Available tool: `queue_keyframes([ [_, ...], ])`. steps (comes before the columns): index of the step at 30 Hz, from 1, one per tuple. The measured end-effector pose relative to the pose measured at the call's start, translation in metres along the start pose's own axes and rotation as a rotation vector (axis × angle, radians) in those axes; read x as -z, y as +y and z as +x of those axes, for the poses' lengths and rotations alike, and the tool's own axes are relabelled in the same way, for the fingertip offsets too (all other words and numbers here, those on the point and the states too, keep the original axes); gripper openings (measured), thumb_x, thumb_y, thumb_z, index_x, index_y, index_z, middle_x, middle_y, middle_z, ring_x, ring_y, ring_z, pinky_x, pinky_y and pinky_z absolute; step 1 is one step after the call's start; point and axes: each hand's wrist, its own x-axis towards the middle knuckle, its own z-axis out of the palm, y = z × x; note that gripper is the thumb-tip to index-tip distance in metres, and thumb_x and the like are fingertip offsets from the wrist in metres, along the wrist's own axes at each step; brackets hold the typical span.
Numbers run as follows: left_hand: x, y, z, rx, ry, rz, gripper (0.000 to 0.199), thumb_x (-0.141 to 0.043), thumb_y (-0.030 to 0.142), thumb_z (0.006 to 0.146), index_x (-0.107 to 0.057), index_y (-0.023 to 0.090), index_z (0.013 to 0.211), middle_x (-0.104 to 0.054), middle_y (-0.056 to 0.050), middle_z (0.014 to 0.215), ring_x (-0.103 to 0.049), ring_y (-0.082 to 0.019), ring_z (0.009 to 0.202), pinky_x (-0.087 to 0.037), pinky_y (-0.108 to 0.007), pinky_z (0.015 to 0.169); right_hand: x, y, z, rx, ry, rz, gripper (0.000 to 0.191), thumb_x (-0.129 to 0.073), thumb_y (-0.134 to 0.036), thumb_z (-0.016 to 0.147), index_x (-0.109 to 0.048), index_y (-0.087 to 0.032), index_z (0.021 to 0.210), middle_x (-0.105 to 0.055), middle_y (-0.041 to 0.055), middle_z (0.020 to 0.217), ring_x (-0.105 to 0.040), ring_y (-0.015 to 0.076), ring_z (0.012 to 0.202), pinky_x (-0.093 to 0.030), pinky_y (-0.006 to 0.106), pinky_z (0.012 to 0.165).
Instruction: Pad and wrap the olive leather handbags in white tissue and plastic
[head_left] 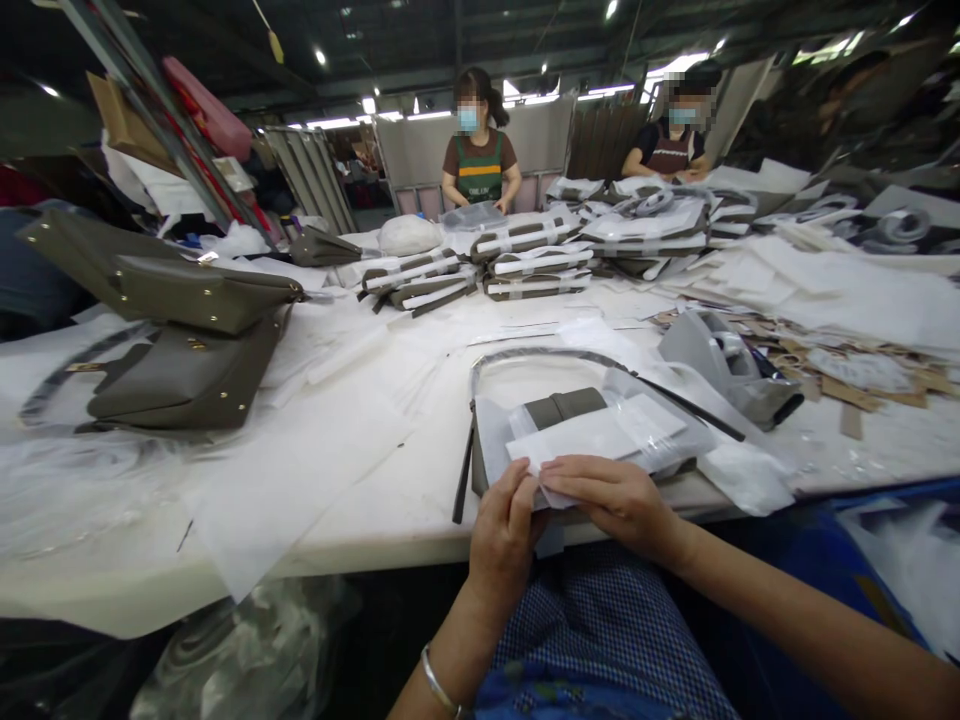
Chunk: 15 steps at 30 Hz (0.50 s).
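A dark olive handbag (pixel 566 404) lies on the table in front of me, partly covered by white wrapping sheets (pixel 600 430). Its strap (pixel 540 352), wrapped in clear film, arches behind it, and a dark strap end hangs at the left. My left hand (pixel 504 520) is closed, thumb and fingers pinching the near edge of the white sheet. Beside it, almost touching, my right hand (pixel 626 500) presses that edge with fingers together; its thumb is hidden. The near side of the bag is covered by both hands.
Olive handbags (pixel 187 370) are piled at the left. Stacks of wrapped bags (pixel 536 260) fill the back, with two masked people behind. A tape dispenser (pixel 724 365) stands right of my bag, near cardboard pieces (pixel 847 385). A blue bin (pixel 817 580) sits below the table edge.
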Motion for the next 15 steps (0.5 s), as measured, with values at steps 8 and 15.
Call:
queue_keyframes([
  [8,0.005,0.001,0.008,-0.07,-0.082,0.039,0.04,-0.052,0.019,0.097,-0.053,0.012,0.137,-0.064,-0.011,0.134,-0.056,-0.023,0.127,-0.052,-0.038,0.106,0.006,-0.006,0.004,0.23,-0.078,-0.148,0.025,-0.055,-0.011,0.094,-0.069,-0.017,0.114,-0.076,0.0073,0.106,-0.071,0.0179,0.102,-0.058,0.033,0.095],
  [15,0.005,-0.001,0.009,-0.104,-0.103,0.028,0.04,-0.051,0.014,0.097,-0.054,0.012,0.137,-0.064,-0.01,0.134,-0.057,-0.022,0.127,-0.054,-0.038,0.104,0.016,0.022,0.055,-0.102,-0.149,-0.168,0.024,-0.053,-0.028,0.099,-0.068,-0.018,0.114,-0.075,0.0075,0.109,-0.07,0.019,0.102,-0.054,0.03,0.092],
])
